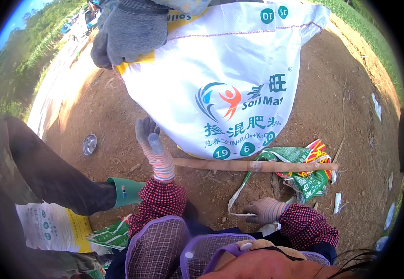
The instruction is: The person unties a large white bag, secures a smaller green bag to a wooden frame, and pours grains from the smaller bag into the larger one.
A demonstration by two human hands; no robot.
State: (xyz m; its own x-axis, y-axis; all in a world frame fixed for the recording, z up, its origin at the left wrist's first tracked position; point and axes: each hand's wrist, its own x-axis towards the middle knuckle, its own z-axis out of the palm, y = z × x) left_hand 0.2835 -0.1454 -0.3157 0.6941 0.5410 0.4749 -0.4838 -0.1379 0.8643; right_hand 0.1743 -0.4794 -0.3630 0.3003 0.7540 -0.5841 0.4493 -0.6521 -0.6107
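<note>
This place is outdoors, and the floor is bare brown dirt (pixel 332 97), mostly in shade, with little bits of dry stuff on it and some white scraps (pixel 376 106) lying over on the right. Bright sun falls on a pale strip of ground (pixel 44 107) on the left and on a sandy edge (pixel 351 39) at the top right, with green grass (pixel 381 51) just past it. Far off on the left are lots of green leafy plants (pixel 20 60), with blue sky (pixel 7 29) and a white cloud above them.
</note>
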